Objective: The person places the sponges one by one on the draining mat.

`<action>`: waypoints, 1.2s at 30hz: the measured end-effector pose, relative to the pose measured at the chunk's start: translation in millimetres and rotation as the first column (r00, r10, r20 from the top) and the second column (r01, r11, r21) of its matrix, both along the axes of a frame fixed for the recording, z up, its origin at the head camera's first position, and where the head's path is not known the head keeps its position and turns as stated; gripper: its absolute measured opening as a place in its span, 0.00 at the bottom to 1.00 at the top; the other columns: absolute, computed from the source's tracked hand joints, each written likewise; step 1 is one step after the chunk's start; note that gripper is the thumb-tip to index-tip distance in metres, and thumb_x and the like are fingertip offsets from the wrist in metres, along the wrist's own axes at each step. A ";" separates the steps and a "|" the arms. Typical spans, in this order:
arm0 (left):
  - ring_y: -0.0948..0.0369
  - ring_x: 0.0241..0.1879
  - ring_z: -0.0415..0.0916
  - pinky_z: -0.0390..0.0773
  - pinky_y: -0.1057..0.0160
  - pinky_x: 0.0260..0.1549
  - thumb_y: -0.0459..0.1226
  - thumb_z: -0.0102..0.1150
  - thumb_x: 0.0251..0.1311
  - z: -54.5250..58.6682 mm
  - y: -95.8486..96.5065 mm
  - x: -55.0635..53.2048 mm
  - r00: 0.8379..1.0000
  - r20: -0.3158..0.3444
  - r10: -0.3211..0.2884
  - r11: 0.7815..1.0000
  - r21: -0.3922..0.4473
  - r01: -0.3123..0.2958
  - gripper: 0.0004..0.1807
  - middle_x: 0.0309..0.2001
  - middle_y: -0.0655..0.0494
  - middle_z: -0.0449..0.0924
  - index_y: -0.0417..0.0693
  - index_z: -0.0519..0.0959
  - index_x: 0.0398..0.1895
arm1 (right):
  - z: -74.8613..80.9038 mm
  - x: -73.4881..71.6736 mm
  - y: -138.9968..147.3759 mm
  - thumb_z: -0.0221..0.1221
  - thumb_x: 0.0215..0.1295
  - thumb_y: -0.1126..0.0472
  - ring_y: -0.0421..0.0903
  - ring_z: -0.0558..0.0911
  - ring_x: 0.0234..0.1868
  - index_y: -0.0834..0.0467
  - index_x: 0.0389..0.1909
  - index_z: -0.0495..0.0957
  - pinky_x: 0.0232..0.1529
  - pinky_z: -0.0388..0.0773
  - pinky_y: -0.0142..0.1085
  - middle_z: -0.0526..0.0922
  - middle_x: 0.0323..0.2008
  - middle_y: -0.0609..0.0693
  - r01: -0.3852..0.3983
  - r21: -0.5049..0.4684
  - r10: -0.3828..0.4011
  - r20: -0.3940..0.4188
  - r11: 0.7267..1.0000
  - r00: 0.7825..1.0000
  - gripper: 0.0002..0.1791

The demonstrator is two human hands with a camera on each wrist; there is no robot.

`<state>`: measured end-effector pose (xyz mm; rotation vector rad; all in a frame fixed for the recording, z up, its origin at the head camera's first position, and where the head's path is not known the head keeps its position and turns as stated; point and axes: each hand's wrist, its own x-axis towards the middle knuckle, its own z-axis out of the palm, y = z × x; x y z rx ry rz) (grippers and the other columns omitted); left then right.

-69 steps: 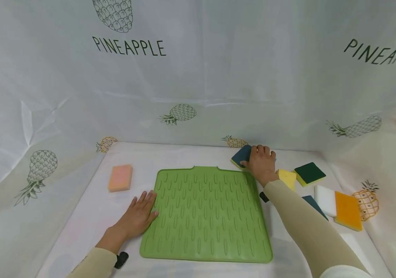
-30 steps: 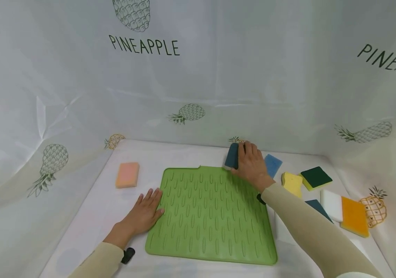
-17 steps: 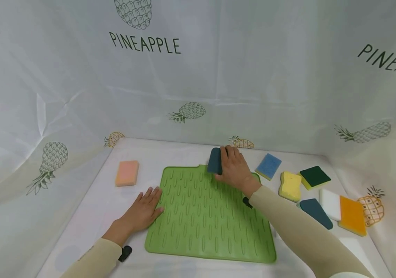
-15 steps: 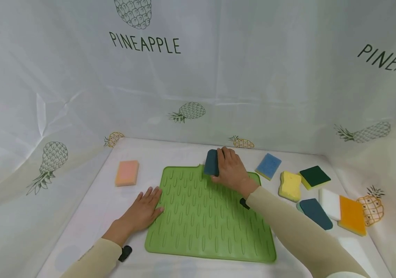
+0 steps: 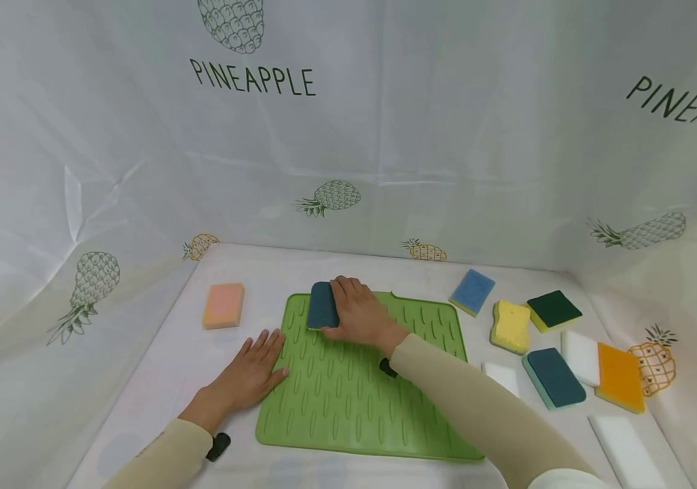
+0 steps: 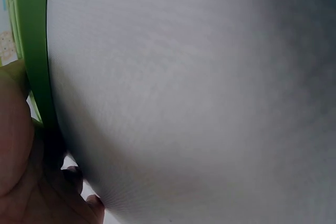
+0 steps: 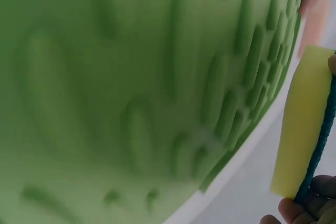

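Head view: 1 right hand [image 5: 361, 314], mid-frame, thumb and fingers pinching 1 dark blue sponge [image 5: 322, 305], yellow-sided, over the upper left of 1 green ridged mat [image 5: 354, 407], contact with mat not clear; 1 left hand [image 5: 246, 375], lower left, fingers straight and slightly spread, thumb at the mat's left edge; 1 pink sponge [image 5: 223, 305], left of the mat; right of frame, 1 light blue sponge [image 5: 473, 291], 1 yellow sponge [image 5: 511, 327], 1 dark green sponge [image 5: 553, 309], 1 orange sponge [image 5: 620, 377] beside 1 white block [image 5: 581, 358]

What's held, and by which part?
Right hand holds the blue-and-yellow sponge by opposite edges, toward its right end. Left hand holds nothing, resting at the green mat.
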<state>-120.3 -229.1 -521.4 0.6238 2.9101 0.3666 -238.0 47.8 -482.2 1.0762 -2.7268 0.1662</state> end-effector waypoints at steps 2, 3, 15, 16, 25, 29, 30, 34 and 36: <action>0.36 0.83 0.48 0.54 0.31 0.77 0.50 0.50 0.81 -0.6 0.2 0.0 1.000 -0.001 0.001 1.000 0.001 -0.001 0.40 0.83 0.36 0.54 0.33 0.54 0.83 | -1.6 1.1 -9.5 0.64 0.63 0.30 0.59 0.75 0.71 0.67 0.76 0.63 0.71 0.75 0.50 0.73 0.70 0.63 -0.010 0.012 0.010 0.017 1.000 1.000 0.55; 0.36 0.83 0.48 0.54 0.31 0.77 0.50 0.50 0.81 -0.9 0.3 -0.1 1.000 0.000 0.001 1.000 0.004 -0.001 0.40 0.83 0.36 0.54 0.33 0.54 0.83 | -2.1 1.6 -13.8 0.64 0.63 0.30 0.58 0.74 0.71 0.66 0.76 0.63 0.71 0.74 0.49 0.73 0.71 0.62 -0.014 0.015 0.013 0.029 1.000 0.999 0.55; 0.33 0.81 0.49 0.53 0.28 0.75 0.55 0.48 0.81 -11.4 -1.4 -0.9 1.000 -0.027 -0.006 0.994 0.105 0.009 0.41 0.82 0.34 0.56 0.35 0.55 0.83 | -13.3 -1.6 -43.3 0.58 0.67 0.27 0.54 0.71 0.76 0.62 0.80 0.61 0.75 0.71 0.46 0.69 0.76 0.57 0.021 0.117 -0.037 0.136 0.993 0.990 0.54; 0.33 0.81 0.49 0.52 0.28 0.75 0.55 0.47 0.81 -13.2 -1.8 -1.2 0.999 -0.032 -0.009 0.994 0.109 0.012 0.42 0.82 0.34 0.56 0.35 0.55 0.83 | -14.5 -2.0 -43.6 0.57 0.67 0.27 0.53 0.71 0.76 0.62 0.80 0.61 0.75 0.71 0.46 0.69 0.76 0.57 0.024 0.122 -0.042 0.140 0.992 0.989 0.54; 0.34 0.82 0.48 0.52 0.29 0.76 0.54 0.49 0.81 -11.4 -1.6 -2.2 1.000 -0.014 0.000 0.998 0.070 0.001 0.42 0.83 0.36 0.54 0.35 0.54 0.84 | -16.3 -3.7 -43.9 0.56 0.68 0.27 0.54 0.70 0.76 0.61 0.80 0.62 0.75 0.71 0.48 0.69 0.77 0.56 0.034 0.115 -0.052 0.162 0.993 0.985 0.53; 0.35 0.82 0.48 0.52 0.30 0.77 0.53 0.49 0.81 -5.9 -0.7 -1.4 1.000 -0.002 0.000 0.999 0.049 0.000 0.42 0.83 0.36 0.53 0.35 0.54 0.84 | -15.5 -4.4 -44.2 0.56 0.68 0.28 0.54 0.69 0.77 0.60 0.81 0.60 0.75 0.70 0.49 0.67 0.78 0.56 0.035 0.116 -0.055 0.175 0.993 0.983 0.53; 0.35 0.82 0.48 0.52 0.30 0.77 0.52 0.50 0.81 -4.2 -0.3 -1.2 1.000 0.001 0.000 0.999 0.044 -0.001 0.41 0.83 0.36 0.54 0.35 0.54 0.83 | -15.4 -4.7 -44.3 0.56 0.69 0.28 0.54 0.68 0.78 0.60 0.82 0.60 0.75 0.70 0.49 0.66 0.79 0.56 0.034 0.116 -0.055 0.183 0.993 0.982 0.53; 0.36 0.83 0.47 0.52 0.31 0.78 0.51 0.50 0.81 0.0 0.8 -1.0 1.000 0.018 0.001 1.000 0.015 -0.002 0.41 0.83 0.37 0.53 0.35 0.53 0.84 | -15.7 -5.4 -43.6 0.55 0.69 0.28 0.54 0.67 0.79 0.60 0.82 0.58 0.76 0.68 0.50 0.65 0.80 0.56 0.035 0.118 -0.059 0.212 0.992 0.975 0.53; 0.36 0.83 0.47 0.52 0.31 0.78 0.51 0.50 0.81 0.9 1.2 -0.4 1.000 0.021 0.000 1.000 0.012 -0.001 0.41 0.83 0.37 0.53 0.35 0.53 0.84 | -15.5 -5.5 -42.9 0.55 0.70 0.28 0.54 0.67 0.79 0.59 0.83 0.58 0.76 0.68 0.50 0.65 0.80 0.56 0.036 0.123 -0.062 0.223 0.992 0.973 0.52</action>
